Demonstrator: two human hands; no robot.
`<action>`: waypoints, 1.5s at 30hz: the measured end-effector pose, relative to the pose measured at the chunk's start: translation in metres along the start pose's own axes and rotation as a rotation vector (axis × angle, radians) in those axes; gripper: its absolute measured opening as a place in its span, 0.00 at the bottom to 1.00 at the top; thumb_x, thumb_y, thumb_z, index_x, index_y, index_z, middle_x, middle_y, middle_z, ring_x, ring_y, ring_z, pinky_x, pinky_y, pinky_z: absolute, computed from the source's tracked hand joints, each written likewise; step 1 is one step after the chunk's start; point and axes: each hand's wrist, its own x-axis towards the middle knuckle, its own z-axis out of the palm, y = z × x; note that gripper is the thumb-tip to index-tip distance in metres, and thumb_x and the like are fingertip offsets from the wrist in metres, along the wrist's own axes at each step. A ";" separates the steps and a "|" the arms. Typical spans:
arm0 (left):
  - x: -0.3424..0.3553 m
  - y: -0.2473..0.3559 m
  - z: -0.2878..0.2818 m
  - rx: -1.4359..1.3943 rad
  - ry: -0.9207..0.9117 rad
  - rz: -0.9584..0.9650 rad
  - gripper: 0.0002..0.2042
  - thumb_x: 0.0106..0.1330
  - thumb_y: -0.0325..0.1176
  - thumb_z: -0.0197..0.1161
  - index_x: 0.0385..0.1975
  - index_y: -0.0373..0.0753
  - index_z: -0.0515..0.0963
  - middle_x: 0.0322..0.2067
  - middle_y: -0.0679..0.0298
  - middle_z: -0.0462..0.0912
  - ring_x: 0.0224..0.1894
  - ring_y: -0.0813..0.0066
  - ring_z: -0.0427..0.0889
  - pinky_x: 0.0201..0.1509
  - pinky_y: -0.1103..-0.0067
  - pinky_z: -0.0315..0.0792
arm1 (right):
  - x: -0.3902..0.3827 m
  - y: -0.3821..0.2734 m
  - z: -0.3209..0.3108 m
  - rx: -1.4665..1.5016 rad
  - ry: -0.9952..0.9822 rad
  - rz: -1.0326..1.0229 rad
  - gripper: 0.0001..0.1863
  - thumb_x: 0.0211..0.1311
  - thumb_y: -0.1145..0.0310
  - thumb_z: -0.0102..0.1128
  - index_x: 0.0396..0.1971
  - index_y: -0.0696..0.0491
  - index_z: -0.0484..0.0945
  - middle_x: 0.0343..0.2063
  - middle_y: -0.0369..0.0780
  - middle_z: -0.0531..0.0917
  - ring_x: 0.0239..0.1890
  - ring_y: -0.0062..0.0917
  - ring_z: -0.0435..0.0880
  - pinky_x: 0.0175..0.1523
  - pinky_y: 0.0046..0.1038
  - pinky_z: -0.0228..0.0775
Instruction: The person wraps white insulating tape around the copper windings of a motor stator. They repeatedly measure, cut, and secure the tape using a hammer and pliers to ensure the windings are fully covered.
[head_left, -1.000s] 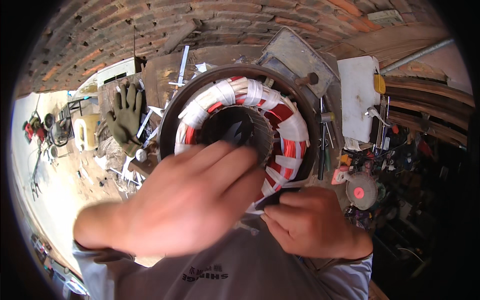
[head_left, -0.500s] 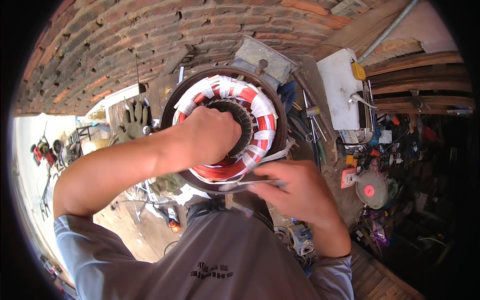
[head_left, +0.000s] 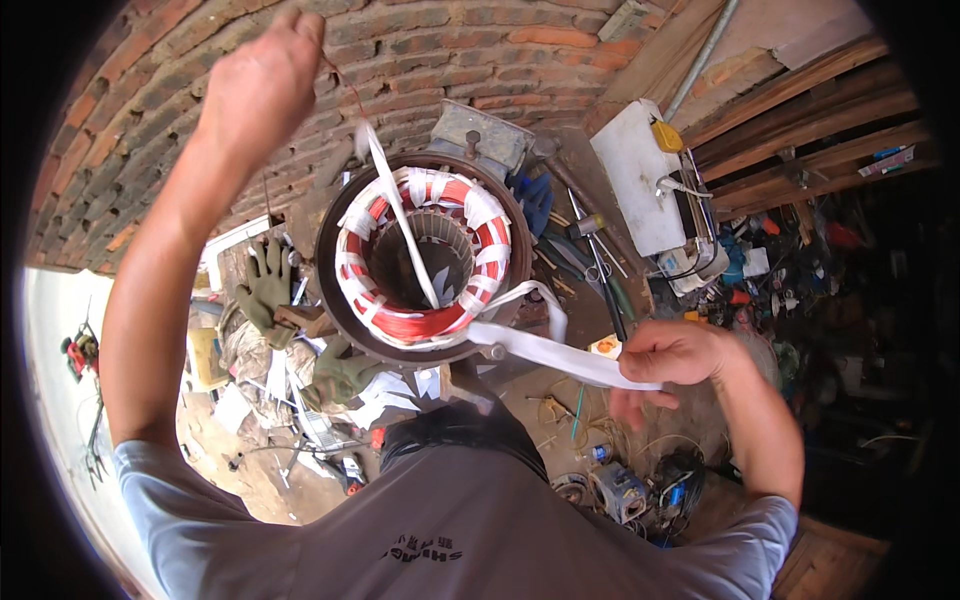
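A motor stator with a dark round housing (head_left: 324, 290) stands in front of me, its ring of red windings (head_left: 412, 326) wrapped at intervals with white tape. My left hand (head_left: 262, 80) is raised high at the upper left, closed on a thin reddish-brown wire (head_left: 352, 88). From that wire a white tape (head_left: 400, 215) stretches down into the stator's bore. Out to the right of the stator, my right hand (head_left: 680, 358) pinches a wide flat length of white tape (head_left: 550, 356) pulled from the ring's lower right. A slack tape loop (head_left: 545, 296) bulges beside it.
A grey metal box (head_left: 480, 130) sits behind the stator against the brick wall (head_left: 420, 60). To the right lie a hammer (head_left: 588, 226), scissors (head_left: 598, 272) and a white board (head_left: 640, 185). Work gloves (head_left: 266, 290) and paper scraps (head_left: 380, 398) lie left and near.
My left hand has left the stator's bore and risen to the upper left, drawing tape upward. My right hand has moved outward to the right, stretching the tape from the ring.
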 end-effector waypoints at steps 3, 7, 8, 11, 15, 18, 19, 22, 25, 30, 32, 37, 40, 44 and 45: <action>0.009 -0.048 -0.009 0.050 0.087 -0.088 0.08 0.76 0.34 0.53 0.41 0.35 0.70 0.43 0.47 0.80 0.42 0.41 0.82 0.40 0.56 0.77 | -0.002 -0.038 0.003 -0.344 0.066 0.577 0.44 0.77 0.33 0.34 0.41 0.62 0.86 0.30 0.45 0.90 0.16 0.23 0.80 0.26 0.31 0.75; 0.018 -0.035 -0.042 0.197 0.141 -0.076 0.05 0.70 0.30 0.60 0.37 0.35 0.76 0.35 0.52 0.81 0.31 0.55 0.84 0.33 0.63 0.78 | -0.013 -0.059 0.005 -1.389 0.601 0.574 0.41 0.77 0.36 0.37 0.31 0.58 0.88 0.22 0.43 0.87 0.29 0.37 0.89 0.40 0.39 0.80; 0.023 -0.026 -0.050 0.146 0.118 -0.123 0.05 0.67 0.29 0.60 0.38 0.35 0.75 0.37 0.50 0.80 0.34 0.50 0.84 0.36 0.59 0.78 | -0.015 -0.076 0.011 -1.481 0.683 0.551 0.36 0.77 0.40 0.42 0.35 0.58 0.88 0.29 0.45 0.88 0.32 0.38 0.90 0.44 0.39 0.79; 0.046 0.015 -0.072 0.068 0.225 -0.120 0.06 0.62 0.26 0.60 0.38 0.36 0.74 0.37 0.51 0.79 0.37 0.47 0.84 0.39 0.58 0.78 | 0.003 -0.082 0.010 -1.891 1.366 -0.111 0.22 0.72 0.57 0.54 0.55 0.57 0.80 0.55 0.50 0.83 0.40 0.35 0.89 0.50 0.38 0.76; 0.075 0.011 -0.131 0.001 0.349 0.046 0.07 0.64 0.28 0.63 0.39 0.37 0.74 0.38 0.51 0.80 0.41 0.48 0.84 0.42 0.60 0.78 | 0.058 -0.121 0.034 -2.121 1.214 -0.620 0.30 0.62 0.67 0.57 0.66 0.53 0.72 0.67 0.48 0.74 0.46 0.30 0.87 0.50 0.32 0.74; 0.080 0.038 -0.167 -0.109 0.501 0.236 0.08 0.63 0.30 0.64 0.38 0.38 0.74 0.38 0.52 0.80 0.43 0.49 0.84 0.43 0.62 0.78 | 0.081 -0.162 0.059 -2.073 1.030 -0.207 0.14 0.58 0.67 0.61 0.44 0.50 0.85 0.47 0.43 0.87 0.42 0.27 0.88 0.48 0.30 0.72; 0.071 0.046 -0.172 -0.164 0.551 0.309 0.08 0.63 0.31 0.65 0.38 0.39 0.74 0.38 0.52 0.80 0.44 0.49 0.84 0.43 0.62 0.78 | 0.081 -0.175 0.063 -1.999 0.907 0.051 0.10 0.57 0.66 0.62 0.38 0.50 0.86 0.41 0.41 0.89 0.42 0.26 0.88 0.48 0.30 0.71; 0.054 0.094 -0.135 -0.887 0.362 0.305 0.13 0.69 0.34 0.65 0.48 0.36 0.73 0.45 0.52 0.83 0.40 0.54 0.85 0.43 0.63 0.79 | 0.043 -0.144 0.050 -1.931 1.021 0.018 0.06 0.52 0.67 0.62 0.27 0.53 0.84 0.28 0.40 0.87 0.37 0.31 0.87 0.50 0.33 0.71; -0.003 0.065 -0.085 -1.033 -0.145 0.023 0.21 0.69 0.37 0.69 0.57 0.34 0.73 0.51 0.54 0.84 0.42 0.61 0.84 0.48 0.66 0.80 | 0.054 -0.132 0.070 -1.908 1.193 -0.354 0.05 0.53 0.70 0.62 0.26 0.52 0.86 0.25 0.40 0.86 0.32 0.31 0.87 0.55 0.36 0.68; -0.087 0.091 -0.017 -1.135 -0.831 0.360 0.21 0.67 0.46 0.68 0.44 0.30 0.83 0.39 0.47 0.87 0.43 0.49 0.86 0.50 0.65 0.81 | 0.069 -0.135 0.093 -1.771 1.382 -0.326 0.05 0.52 0.71 0.61 0.25 0.56 0.83 0.24 0.42 0.84 0.30 0.31 0.85 0.56 0.37 0.68; -0.098 0.104 -0.003 -1.045 -0.689 0.329 0.18 0.68 0.45 0.65 0.27 0.33 0.83 0.26 0.48 0.86 0.34 0.44 0.86 0.44 0.62 0.83 | 0.076 -0.138 0.108 -1.725 1.433 -0.226 0.05 0.52 0.71 0.61 0.26 0.56 0.83 0.24 0.42 0.84 0.30 0.31 0.85 0.53 0.38 0.70; -0.074 0.082 -0.003 -0.510 -0.372 0.276 0.04 0.63 0.30 0.63 0.33 0.37 0.81 0.24 0.48 0.84 0.30 0.47 0.87 0.36 0.58 0.81 | 0.084 -0.129 0.119 -1.199 1.521 -0.188 0.08 0.59 0.70 0.61 0.25 0.59 0.82 0.23 0.44 0.84 0.28 0.36 0.86 0.39 0.39 0.77; -0.039 0.057 -0.011 -0.575 -0.080 0.098 0.06 0.65 0.33 0.65 0.36 0.38 0.83 0.26 0.50 0.85 0.31 0.47 0.87 0.35 0.59 0.81 | 0.081 -0.119 0.116 -0.479 1.512 -0.442 0.13 0.71 0.66 0.58 0.28 0.59 0.82 0.23 0.44 0.85 0.24 0.33 0.83 0.33 0.31 0.75; -0.056 0.074 -0.001 -0.461 -0.318 0.299 0.08 0.66 0.38 0.66 0.38 0.42 0.86 0.28 0.53 0.87 0.33 0.51 0.88 0.38 0.60 0.83 | 0.044 -0.112 0.154 0.041 1.453 -0.673 0.12 0.77 0.66 0.56 0.32 0.56 0.81 0.24 0.32 0.83 0.27 0.14 0.79 0.33 0.20 0.70; -0.066 0.078 0.000 -0.454 -0.412 0.340 0.09 0.67 0.39 0.65 0.39 0.43 0.86 0.27 0.54 0.87 0.33 0.51 0.88 0.37 0.60 0.82 | 0.033 -0.108 0.166 0.102 1.469 -0.811 0.10 0.76 0.70 0.53 0.39 0.60 0.80 0.26 0.39 0.84 0.30 0.22 0.83 0.39 0.24 0.74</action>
